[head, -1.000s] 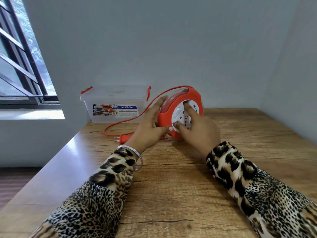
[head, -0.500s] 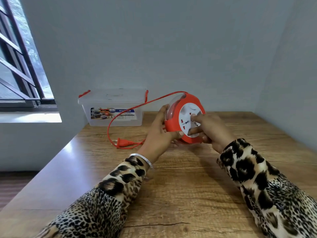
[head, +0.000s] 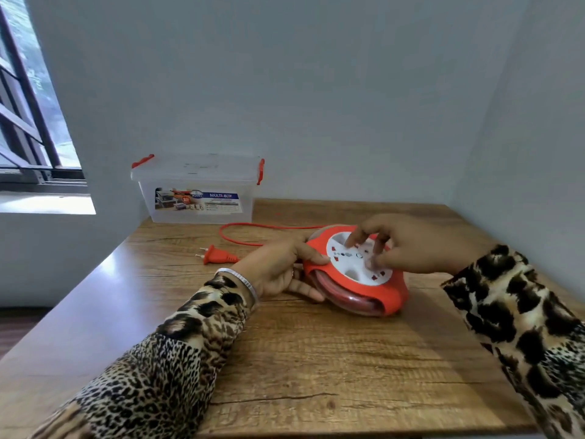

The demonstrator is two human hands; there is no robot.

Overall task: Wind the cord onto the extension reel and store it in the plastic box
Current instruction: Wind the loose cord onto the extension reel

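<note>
The red extension reel (head: 364, 289) lies tilted on the wooden table (head: 316, 359), its white socket face (head: 351, 264) turned up. My left hand (head: 278, 267) grips the reel's left rim. My right hand (head: 411, 245) rests fingertips on the white socket face. A length of red cord (head: 253, 228) loops out from the reel's far side across the table and ends in a red plug (head: 217, 255) lying left of the reel. The clear plastic box (head: 198, 191) with red clips stands closed at the back left, against the wall.
Grey walls close the table at the back and on the right. A window (head: 28, 122) with a sill is at the far left. The table's left edge drops to the floor.
The reel has gone from upright and lifted to lying tilted on the table with its face up. The cord loop has dropped flat, and the plug has shifted.
</note>
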